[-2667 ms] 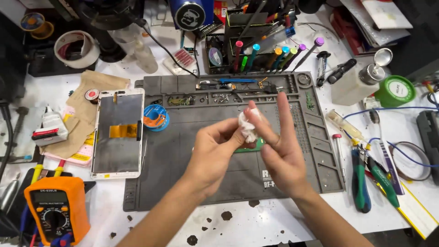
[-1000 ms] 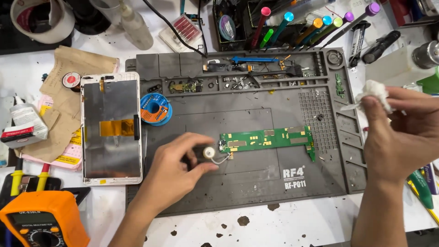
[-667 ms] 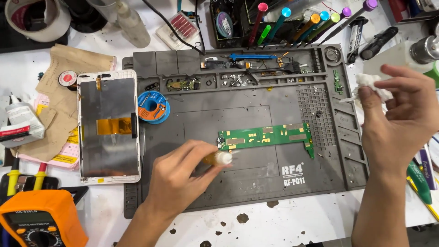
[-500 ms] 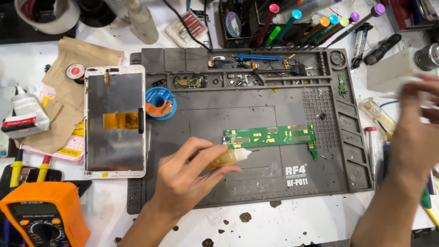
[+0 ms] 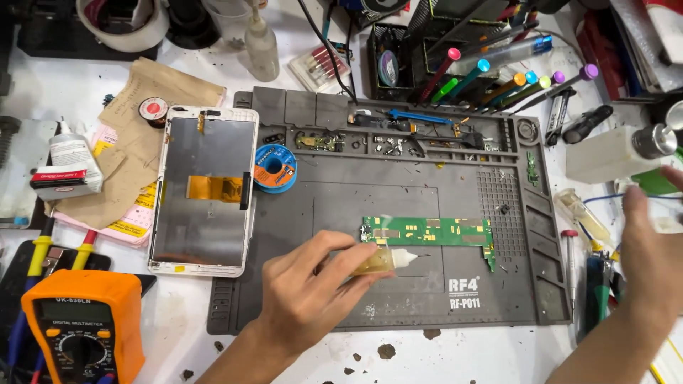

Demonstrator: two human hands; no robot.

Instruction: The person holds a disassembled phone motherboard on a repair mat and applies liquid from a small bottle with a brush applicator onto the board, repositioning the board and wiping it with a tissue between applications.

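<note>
My left hand grips a small syringe-like tube of yellowish paste, its white tip pointing right just below a long green circuit board. The board lies flat on the grey repair mat. My right hand is blurred at the right edge, off the mat, fingers apart, near a white plastic bottle with a metal cap. I see nothing in that hand.
A tablet frame with an orange flex cable lies left of the mat beside a blue solder-wick spool. An orange multimeter sits at bottom left. Screwdrivers in a black rack stand behind; pliers and tweezers lie right.
My right hand carried a white wad of tissue away to the right and no longer shows it. My left hand brought the paste tube up to the board's lower edge.
</note>
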